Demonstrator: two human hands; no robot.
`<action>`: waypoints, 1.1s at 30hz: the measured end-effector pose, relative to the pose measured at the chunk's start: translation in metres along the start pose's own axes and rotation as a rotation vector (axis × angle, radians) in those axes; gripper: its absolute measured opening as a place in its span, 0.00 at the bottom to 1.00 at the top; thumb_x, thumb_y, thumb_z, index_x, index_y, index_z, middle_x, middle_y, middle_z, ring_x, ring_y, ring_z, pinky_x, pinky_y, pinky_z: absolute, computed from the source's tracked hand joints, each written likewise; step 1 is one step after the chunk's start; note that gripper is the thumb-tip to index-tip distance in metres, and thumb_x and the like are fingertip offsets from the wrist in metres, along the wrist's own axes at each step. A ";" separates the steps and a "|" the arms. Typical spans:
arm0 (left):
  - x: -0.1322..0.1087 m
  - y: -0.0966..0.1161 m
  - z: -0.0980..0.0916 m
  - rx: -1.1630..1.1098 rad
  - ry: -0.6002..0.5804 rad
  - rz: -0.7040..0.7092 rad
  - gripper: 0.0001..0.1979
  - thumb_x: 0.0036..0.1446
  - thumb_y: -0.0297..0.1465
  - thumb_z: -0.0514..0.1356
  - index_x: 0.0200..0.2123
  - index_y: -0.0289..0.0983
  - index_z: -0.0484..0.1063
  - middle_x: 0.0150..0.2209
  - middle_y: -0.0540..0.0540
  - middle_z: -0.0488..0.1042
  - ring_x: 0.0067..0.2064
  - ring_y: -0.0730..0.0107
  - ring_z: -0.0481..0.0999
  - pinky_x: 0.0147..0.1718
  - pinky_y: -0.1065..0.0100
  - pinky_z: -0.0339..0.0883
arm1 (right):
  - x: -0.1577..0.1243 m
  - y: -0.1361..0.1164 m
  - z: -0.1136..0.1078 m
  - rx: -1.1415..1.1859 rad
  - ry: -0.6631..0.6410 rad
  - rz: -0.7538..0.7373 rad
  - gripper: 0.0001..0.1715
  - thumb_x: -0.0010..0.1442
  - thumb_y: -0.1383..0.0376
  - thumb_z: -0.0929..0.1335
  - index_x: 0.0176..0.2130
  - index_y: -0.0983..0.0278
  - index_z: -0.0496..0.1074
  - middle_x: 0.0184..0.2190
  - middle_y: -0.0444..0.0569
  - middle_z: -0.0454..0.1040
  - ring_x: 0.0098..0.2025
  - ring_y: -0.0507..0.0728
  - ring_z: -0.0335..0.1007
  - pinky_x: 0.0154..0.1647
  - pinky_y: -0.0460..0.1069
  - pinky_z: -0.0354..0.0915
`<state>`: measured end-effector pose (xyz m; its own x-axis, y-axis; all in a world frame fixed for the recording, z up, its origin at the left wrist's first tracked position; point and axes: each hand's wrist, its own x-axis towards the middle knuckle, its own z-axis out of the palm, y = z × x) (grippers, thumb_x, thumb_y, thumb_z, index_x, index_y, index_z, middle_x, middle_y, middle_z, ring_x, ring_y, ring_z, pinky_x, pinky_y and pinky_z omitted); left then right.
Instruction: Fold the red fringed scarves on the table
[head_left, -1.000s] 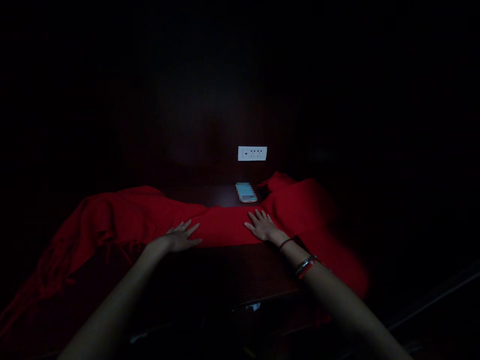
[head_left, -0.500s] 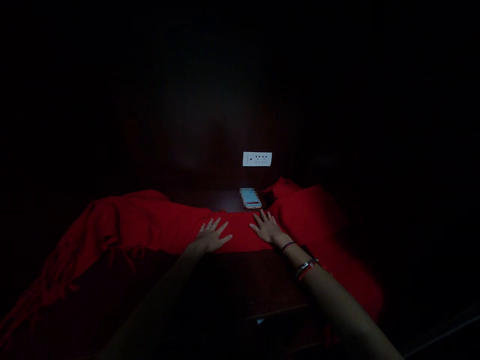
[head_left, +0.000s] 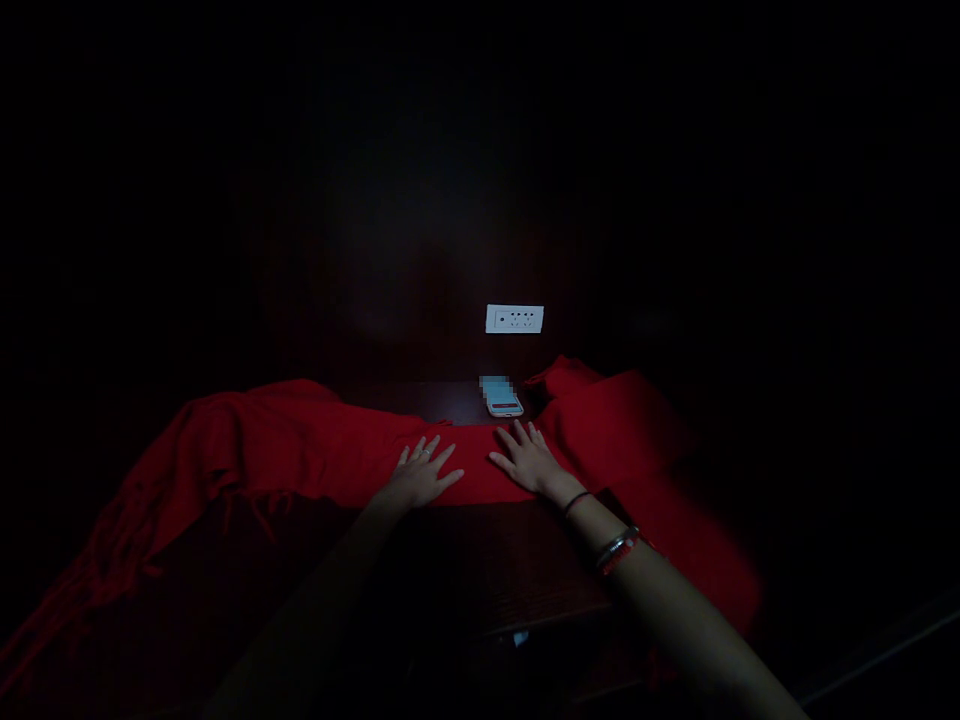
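A red fringed scarf (head_left: 300,450) lies across a dark wooden surface, with bunched folds at both sides and a flatter strip in the middle. My left hand (head_left: 422,477) rests palm down on that strip, fingers spread, a ring on one finger. To its right, my right hand (head_left: 527,460) also lies flat on the red cloth with its fingers apart. Bangles and a dark band circle the right wrist. Just beyond the right fingertips sits a phone (head_left: 504,397) with a lit screen, partly pixelated.
A white socket panel (head_left: 514,319) is set in the dark upright surface behind the phone. The wooden surface (head_left: 525,570) has a front edge nearer to me, with a small pale object (head_left: 520,638) by it. Most of the surroundings are too dark to make out.
My right hand has slid slightly left and toward me over the scarf. My left hand stays in nearly the same place.
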<state>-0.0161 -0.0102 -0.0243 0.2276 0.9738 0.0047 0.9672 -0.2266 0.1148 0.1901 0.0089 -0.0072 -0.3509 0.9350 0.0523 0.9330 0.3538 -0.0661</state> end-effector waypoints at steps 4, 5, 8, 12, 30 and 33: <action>-0.001 -0.002 0.000 0.008 0.005 -0.002 0.34 0.49 0.53 0.37 0.56 0.43 0.44 0.59 0.44 0.41 0.58 0.55 0.39 0.51 0.50 0.37 | -0.010 -0.015 0.006 0.054 -0.064 -0.089 0.40 0.51 0.42 0.44 0.57 0.56 0.40 0.59 0.49 0.36 0.59 0.64 0.27 0.54 0.58 0.32; -0.001 -0.003 0.001 0.011 0.005 -0.002 0.34 0.49 0.52 0.37 0.56 0.43 0.44 0.59 0.44 0.41 0.58 0.55 0.39 0.51 0.50 0.37 | -0.011 -0.017 0.007 0.064 -0.101 -0.087 0.39 0.51 0.42 0.44 0.57 0.55 0.40 0.59 0.49 0.36 0.59 0.63 0.27 0.54 0.58 0.32; -0.003 -0.006 0.004 0.022 0.013 -0.008 0.33 0.50 0.52 0.37 0.57 0.43 0.44 0.59 0.45 0.41 0.58 0.56 0.40 0.52 0.52 0.38 | -0.011 -0.017 0.008 0.074 -0.155 -0.083 0.38 0.52 0.43 0.44 0.57 0.55 0.40 0.59 0.47 0.34 0.59 0.62 0.25 0.55 0.58 0.31; -0.009 -0.008 0.003 0.061 0.092 0.025 0.31 0.52 0.49 0.39 0.56 0.41 0.47 0.58 0.44 0.43 0.58 0.58 0.42 0.52 0.55 0.40 | -0.020 -0.013 -0.001 0.098 -0.095 -0.071 0.36 0.55 0.46 0.46 0.58 0.60 0.41 0.59 0.49 0.37 0.59 0.61 0.29 0.55 0.57 0.33; 0.084 -0.031 -0.040 0.104 0.025 0.066 0.15 0.47 0.34 0.51 0.39 0.39 0.68 0.44 0.40 0.68 0.46 0.60 0.65 0.41 0.60 0.58 | -0.047 -0.032 -0.015 -0.419 0.208 -0.661 0.09 0.57 0.70 0.57 0.38 0.66 0.62 0.29 0.48 0.67 0.29 0.53 0.62 0.23 0.46 0.55; 0.086 -0.038 -0.046 0.038 -0.013 0.048 0.10 0.46 0.33 0.52 0.31 0.40 0.71 0.37 0.44 0.71 0.41 0.62 0.68 0.38 0.63 0.60 | -0.044 -0.036 -0.012 -0.396 0.276 -0.630 0.07 0.57 0.69 0.58 0.37 0.65 0.62 0.31 0.48 0.66 0.32 0.54 0.61 0.25 0.46 0.56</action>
<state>-0.0386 0.0834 0.0173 0.2752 0.9614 -0.0038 0.9586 -0.2741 0.0774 0.1728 -0.0450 0.0043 -0.8382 0.5030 0.2105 0.5426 0.7306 0.4145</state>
